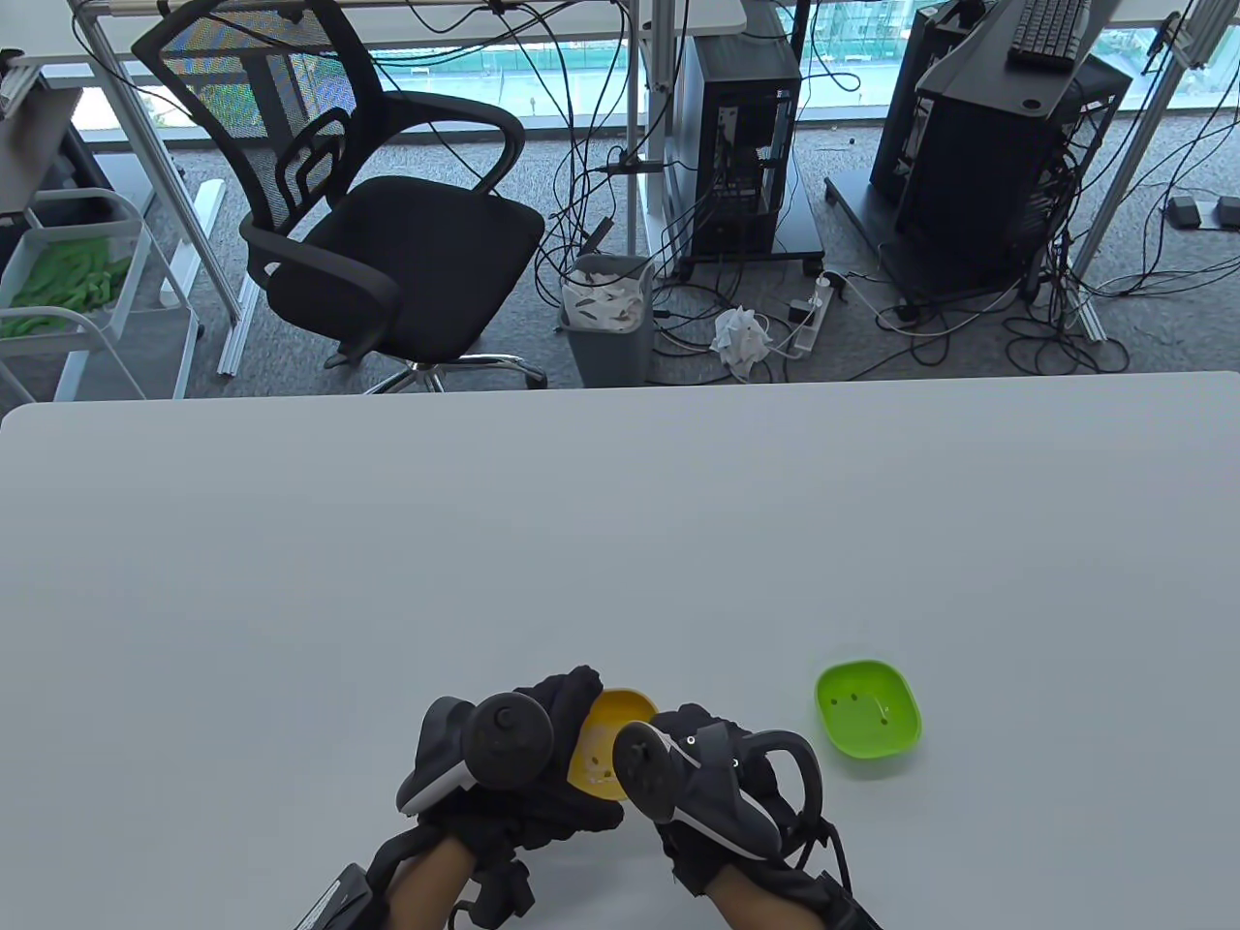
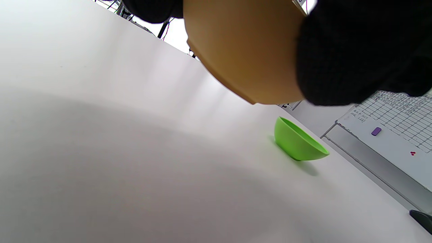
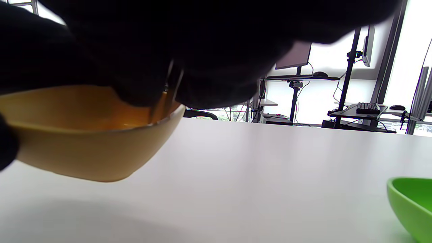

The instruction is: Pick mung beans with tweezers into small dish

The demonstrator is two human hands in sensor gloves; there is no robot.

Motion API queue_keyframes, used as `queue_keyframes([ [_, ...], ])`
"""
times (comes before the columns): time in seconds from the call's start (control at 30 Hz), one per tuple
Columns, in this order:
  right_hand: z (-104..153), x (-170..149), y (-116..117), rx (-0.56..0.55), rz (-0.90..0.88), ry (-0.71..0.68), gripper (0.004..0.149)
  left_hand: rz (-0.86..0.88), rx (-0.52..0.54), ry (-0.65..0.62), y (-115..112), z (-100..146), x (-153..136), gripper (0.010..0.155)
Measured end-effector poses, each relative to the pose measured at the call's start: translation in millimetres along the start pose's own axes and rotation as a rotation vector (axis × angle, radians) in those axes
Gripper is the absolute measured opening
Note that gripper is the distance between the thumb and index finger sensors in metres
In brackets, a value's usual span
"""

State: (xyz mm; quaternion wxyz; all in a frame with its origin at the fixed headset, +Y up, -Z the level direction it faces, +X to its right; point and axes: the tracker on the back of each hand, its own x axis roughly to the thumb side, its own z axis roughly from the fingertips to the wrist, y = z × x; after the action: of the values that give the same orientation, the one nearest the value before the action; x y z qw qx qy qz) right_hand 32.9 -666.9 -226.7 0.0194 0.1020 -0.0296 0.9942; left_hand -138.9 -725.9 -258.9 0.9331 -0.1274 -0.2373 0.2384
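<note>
My left hand (image 1: 542, 746) holds a yellow dish (image 1: 605, 741), tilted and lifted off the white table (image 1: 620, 542). The dish also shows in the left wrist view (image 2: 243, 50) and the right wrist view (image 3: 87, 141). My right hand (image 1: 697, 765) holds metal tweezers (image 3: 165, 101) whose tips reach down into the yellow dish. A green dish (image 1: 867, 719) with a few mung beans (image 1: 852, 699) inside sits on the table to the right; it also shows in the left wrist view (image 2: 297, 141) and the right wrist view (image 3: 411, 206). The yellow dish's contents are mostly hidden.
An office chair (image 1: 378, 213), a waste bin (image 1: 608, 315) and computer towers stand on the floor beyond the table's far edge. A whiteboard-like sheet (image 2: 388, 135) lies past the table's right side in the left wrist view.
</note>
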Motion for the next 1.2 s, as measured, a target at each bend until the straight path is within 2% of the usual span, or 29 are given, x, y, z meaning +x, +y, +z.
queue_keyframes([
  [0.97, 1, -2, 2, 0.034, -0.064, -0.016, 0.036, -0.006, -0.01, -0.001, -1, -1, 2, 0.123],
  [1.07, 3, -11, -4, 0.002, -0.099, 0.004, 0.034, -0.001, -0.001, -0.001, 0, -1, 1, 0.123],
  [1.13, 5, -26, -14, -0.032, -0.141, 0.046, 0.034, 0.003, 0.0, 0.0, 1, 0, 1, 0.122],
  [1.2, 8, -54, -24, -0.081, -0.202, 0.13, 0.034, 0.004, 0.001, 0.001, 1, 0, 1, 0.122],
])
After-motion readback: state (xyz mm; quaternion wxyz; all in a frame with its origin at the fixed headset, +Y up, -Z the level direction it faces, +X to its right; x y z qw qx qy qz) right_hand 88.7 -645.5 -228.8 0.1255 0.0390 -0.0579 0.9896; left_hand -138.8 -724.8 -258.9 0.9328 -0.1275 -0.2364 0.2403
